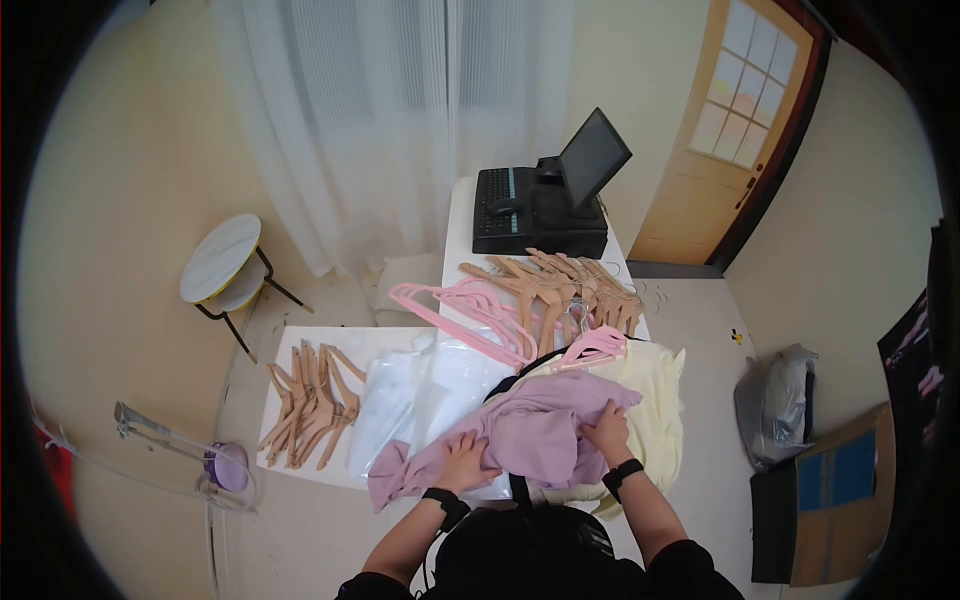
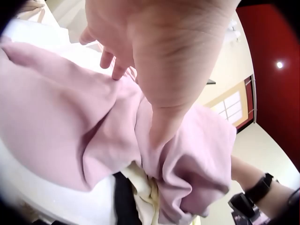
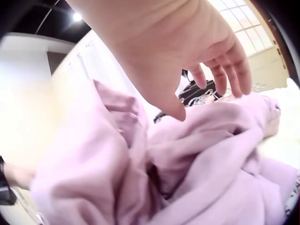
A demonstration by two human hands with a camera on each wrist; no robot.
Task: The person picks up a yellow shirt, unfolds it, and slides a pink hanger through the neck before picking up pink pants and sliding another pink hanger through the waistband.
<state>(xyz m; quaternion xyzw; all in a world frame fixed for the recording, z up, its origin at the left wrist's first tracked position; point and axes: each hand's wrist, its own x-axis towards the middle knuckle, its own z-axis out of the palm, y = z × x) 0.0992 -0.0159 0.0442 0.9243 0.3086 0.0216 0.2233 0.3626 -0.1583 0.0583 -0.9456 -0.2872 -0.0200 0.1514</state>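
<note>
A mauve garment (image 1: pixel 545 425) lies rumpled across the front of the white table, over a pale yellow garment (image 1: pixel 660 400) and something black. My left hand (image 1: pixel 465 463) rests on its left part, fingers spread; in the left wrist view the thumb of this left hand (image 2: pixel 161 61) presses into the folds. At the garment's right side is my right hand (image 1: pixel 608 437). From the right wrist view, the right hand (image 3: pixel 173 51) has parted, gently bent fingers at the top of the raised mauve cloth (image 3: pixel 201 140), and its thumb tip is by a fold.
Pink hangers (image 1: pixel 465 320) and a pile of wooden hangers (image 1: pixel 560 285) lie beyond the garments. Clear plastic bags (image 1: pixel 400 395) and more wooden hangers (image 1: pixel 315 405) are at left. A black terminal with a screen (image 1: pixel 540 220) stands at the far end.
</note>
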